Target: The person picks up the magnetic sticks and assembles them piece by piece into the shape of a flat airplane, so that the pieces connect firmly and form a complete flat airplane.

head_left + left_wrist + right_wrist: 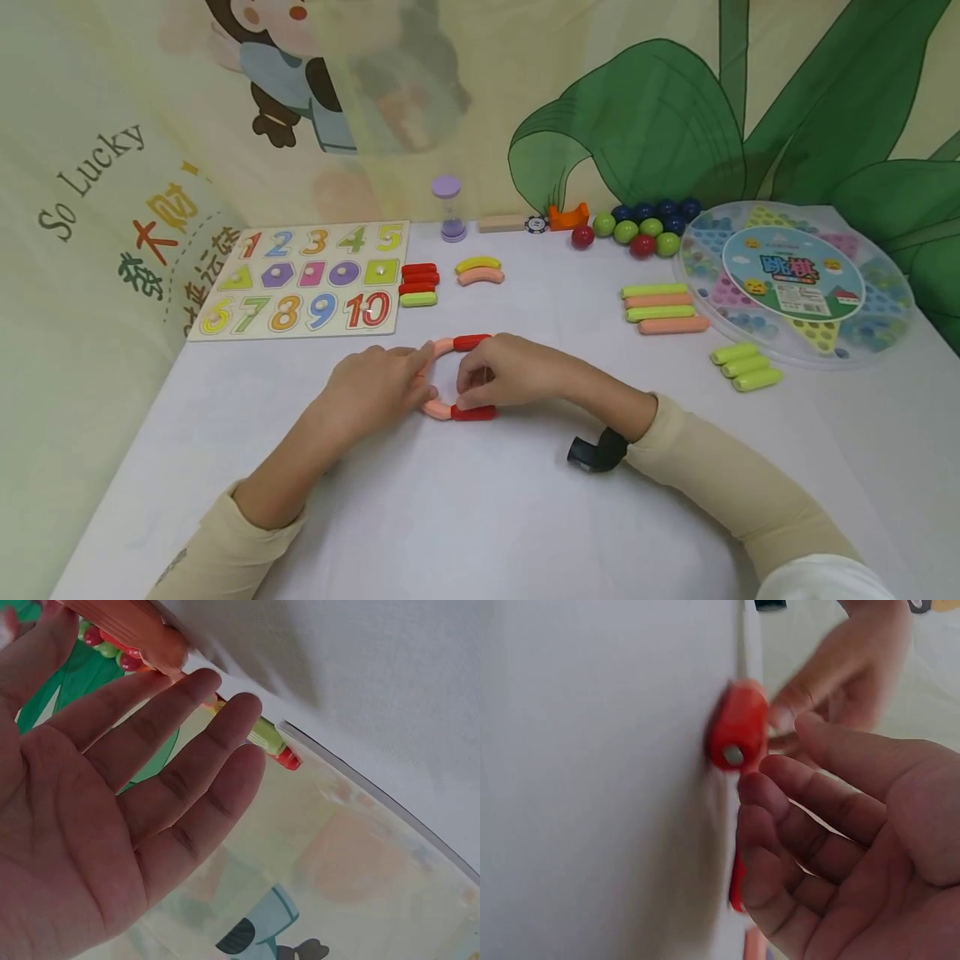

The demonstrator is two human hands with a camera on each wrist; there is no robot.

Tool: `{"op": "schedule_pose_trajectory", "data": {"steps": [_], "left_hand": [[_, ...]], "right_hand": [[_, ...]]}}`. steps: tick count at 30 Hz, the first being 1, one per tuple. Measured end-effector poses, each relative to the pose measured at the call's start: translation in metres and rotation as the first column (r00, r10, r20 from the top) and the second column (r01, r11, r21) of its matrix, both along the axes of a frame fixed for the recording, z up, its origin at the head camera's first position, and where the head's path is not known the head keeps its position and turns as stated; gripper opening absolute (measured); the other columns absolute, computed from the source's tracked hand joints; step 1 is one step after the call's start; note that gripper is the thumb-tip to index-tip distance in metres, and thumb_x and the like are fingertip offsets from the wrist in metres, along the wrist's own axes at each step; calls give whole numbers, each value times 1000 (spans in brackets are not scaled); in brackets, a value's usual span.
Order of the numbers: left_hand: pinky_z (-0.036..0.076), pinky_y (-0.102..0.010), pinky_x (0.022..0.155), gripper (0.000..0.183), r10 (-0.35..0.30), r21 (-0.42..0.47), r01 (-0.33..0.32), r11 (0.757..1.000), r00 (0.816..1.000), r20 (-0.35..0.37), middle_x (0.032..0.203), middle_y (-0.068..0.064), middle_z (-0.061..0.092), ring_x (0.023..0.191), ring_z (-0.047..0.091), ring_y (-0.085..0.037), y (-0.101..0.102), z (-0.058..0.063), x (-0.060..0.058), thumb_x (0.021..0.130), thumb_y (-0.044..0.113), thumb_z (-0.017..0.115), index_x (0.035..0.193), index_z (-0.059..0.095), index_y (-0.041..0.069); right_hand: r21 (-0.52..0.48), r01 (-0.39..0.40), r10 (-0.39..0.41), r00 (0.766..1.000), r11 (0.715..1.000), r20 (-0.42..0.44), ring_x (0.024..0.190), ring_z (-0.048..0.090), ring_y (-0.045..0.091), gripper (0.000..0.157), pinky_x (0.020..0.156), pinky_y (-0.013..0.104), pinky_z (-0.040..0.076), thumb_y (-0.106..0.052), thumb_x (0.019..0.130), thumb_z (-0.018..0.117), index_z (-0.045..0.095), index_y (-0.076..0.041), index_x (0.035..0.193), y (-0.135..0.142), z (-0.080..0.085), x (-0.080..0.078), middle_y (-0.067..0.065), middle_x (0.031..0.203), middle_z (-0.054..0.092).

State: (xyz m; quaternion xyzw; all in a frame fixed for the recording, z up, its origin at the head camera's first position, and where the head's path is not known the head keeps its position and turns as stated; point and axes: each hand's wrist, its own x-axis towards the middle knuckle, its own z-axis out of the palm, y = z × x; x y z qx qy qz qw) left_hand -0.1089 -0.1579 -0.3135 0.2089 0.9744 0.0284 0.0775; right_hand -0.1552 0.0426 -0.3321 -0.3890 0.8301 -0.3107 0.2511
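In the head view, salmon-pink curved bars (435, 408) form a C-shaped arc on the white table. A red rod (474, 413) joins the arc's near end and another red rod (471, 342) its far end. My left hand (375, 383) rests at the arc's left side, fingertips on the curved bars; its fingers look straight in the left wrist view. Over the arc's opening, my right hand (517, 371) has loosely bent fingers beside the near red rod. In the right wrist view, a round silvery spot shows on a red rod's end (739, 739), and no piece shows between thumb and fingers.
A number-and-shape board (300, 279) lies back left, near short red rods (418, 279). Behind are curved bars (480, 273) and an hourglass (448, 208). To the right lie straight rods (663, 312), green rods (750, 367), coloured balls (641, 233) and a round game box (795, 275).
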Motion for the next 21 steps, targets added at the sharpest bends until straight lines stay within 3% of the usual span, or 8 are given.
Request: {"op": "schedule_pose_trajectory", "data": {"steps": [3,6,10,16,21], "left_hand": [[46,-39,73,65,-34,-1,34,999,999,23,117,-3,57,94,54,-25,1,0,-1,78,46,65,133,46,18],[39,-46,90,80,-91,15,90,996,993,71,141,0,36,120,39,-27,1,-2,-2,75,55,64,140,35,20],[37,-46,93,84,-125,22,123,992,986,114,145,3,29,125,34,-25,1,-3,-2,74,57,63,142,31,18],[37,-46,94,85,-56,5,56,998,987,151,145,1,29,124,35,-26,-6,0,-5,73,53,66,141,32,16],[35,-46,96,87,-36,14,34,999,985,168,143,-3,32,127,32,-25,-13,3,-9,71,51,69,140,34,13]], "right_hand": [[28,100,-98,994,995,-52,61,53,13,10,55,26,44,-29,81,68,65,-21,75,9,6,-10,-5,62,57],[39,206,-202,975,978,-98,61,51,15,11,54,26,43,-26,81,68,63,-18,75,18,10,-21,-2,63,56],[73,266,-256,959,961,-125,64,51,17,10,55,27,43,-25,81,68,62,-18,79,25,9,-31,0,67,56],[165,247,-231,966,955,-112,68,50,18,9,58,28,42,-25,81,68,63,-17,80,31,3,-38,1,69,55],[197,239,-225,970,951,-90,72,49,18,10,61,29,42,-25,80,68,63,-17,80,39,-3,-45,2,71,55]]}}
